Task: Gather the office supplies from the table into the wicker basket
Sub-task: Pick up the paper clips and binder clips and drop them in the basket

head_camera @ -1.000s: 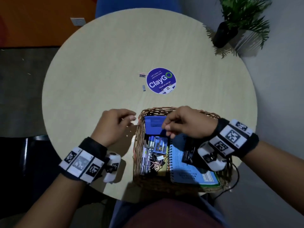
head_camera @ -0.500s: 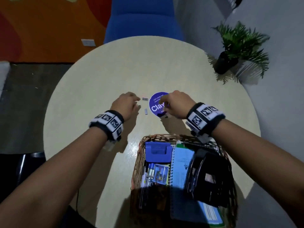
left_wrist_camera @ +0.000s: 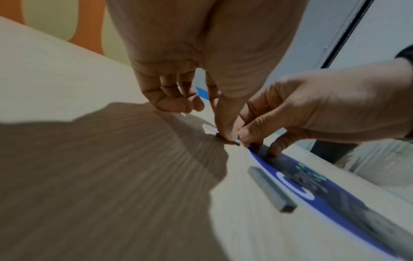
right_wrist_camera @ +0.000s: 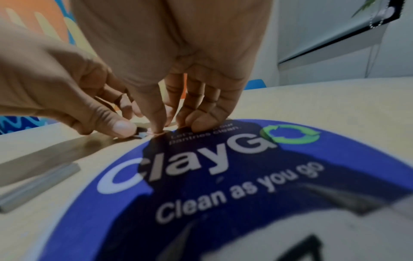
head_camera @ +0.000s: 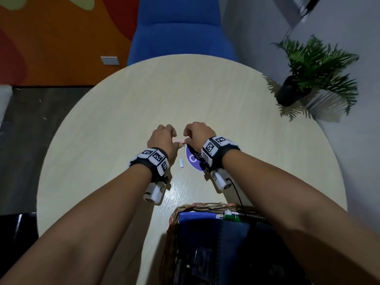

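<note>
A small staple piece (left_wrist_camera: 235, 141) lies on the round table (head_camera: 123, 120) at the far-left edge of a blue sticker (head_camera: 192, 161). My left hand (head_camera: 174, 140) and right hand (head_camera: 188, 140) meet over it with curled fingers. In the wrist views the left thumb (right_wrist_camera: 123, 128) presses on it and the right fingertips (left_wrist_camera: 244, 136) pinch at its other end. A longer grey staple strip (head_camera: 181, 163) lies loose on the table just nearer me. The wicker basket (head_camera: 197, 206) stands at the near edge, holding a blue box (head_camera: 197, 221) and a notebook.
A potted plant (head_camera: 308, 79) stands on the floor past the table's right rim. A blue chair (head_camera: 181, 33) is tucked in at the far side. The sticker is flat on the tabletop.
Both hands left the basket and reached out to the table's middle. They have closed in from either side of the small staple piece and now touch it together.
</note>
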Tool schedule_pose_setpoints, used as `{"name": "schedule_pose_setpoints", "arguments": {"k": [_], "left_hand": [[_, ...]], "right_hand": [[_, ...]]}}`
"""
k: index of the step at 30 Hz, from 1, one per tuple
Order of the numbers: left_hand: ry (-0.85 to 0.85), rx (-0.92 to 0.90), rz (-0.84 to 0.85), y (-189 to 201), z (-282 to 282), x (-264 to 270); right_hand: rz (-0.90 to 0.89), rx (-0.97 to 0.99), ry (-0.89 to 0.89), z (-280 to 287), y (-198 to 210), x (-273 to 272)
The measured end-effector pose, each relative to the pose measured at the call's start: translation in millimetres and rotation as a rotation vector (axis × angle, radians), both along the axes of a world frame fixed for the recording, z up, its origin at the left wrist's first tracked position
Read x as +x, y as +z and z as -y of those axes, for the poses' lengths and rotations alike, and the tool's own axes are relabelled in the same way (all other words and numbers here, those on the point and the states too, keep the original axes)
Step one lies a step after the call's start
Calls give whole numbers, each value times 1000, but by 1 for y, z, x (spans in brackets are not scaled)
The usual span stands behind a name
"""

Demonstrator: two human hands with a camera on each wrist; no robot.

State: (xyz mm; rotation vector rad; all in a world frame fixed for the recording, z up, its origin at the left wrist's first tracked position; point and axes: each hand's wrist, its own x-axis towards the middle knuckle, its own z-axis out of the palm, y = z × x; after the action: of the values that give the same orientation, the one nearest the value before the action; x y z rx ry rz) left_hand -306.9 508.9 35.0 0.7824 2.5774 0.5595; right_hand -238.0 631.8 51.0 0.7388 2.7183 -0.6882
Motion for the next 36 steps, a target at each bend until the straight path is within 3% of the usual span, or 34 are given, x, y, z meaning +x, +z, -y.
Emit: {"name": "schedule_pose_setpoints", "arguments": {"k": [5,10,13,17,22,25,31,36], "left_hand": [[-56,56,18,-1,3,-1],[-177,38,-66,-6,26,5],[-154,34,-52,3,39,9],[17,209,116,34,59,17],[-116,350,287,89,104,59],[-250,330,403,102,127,99],[-515,251,401,92,158,161],[-671,131,405,86,171,195]], "right_hand": [[4,19,-1,6,-1,-5],[129,220,183,10,-4,2],[195,259,275,11,2,12],[148,93,123,4,23,26],[-177,-294,-166,-17,62,70],[-186,-347,-81,-17,83,100],[-133,-410,46,21,115,159],[-109,-525,63,58,112,199]]}}
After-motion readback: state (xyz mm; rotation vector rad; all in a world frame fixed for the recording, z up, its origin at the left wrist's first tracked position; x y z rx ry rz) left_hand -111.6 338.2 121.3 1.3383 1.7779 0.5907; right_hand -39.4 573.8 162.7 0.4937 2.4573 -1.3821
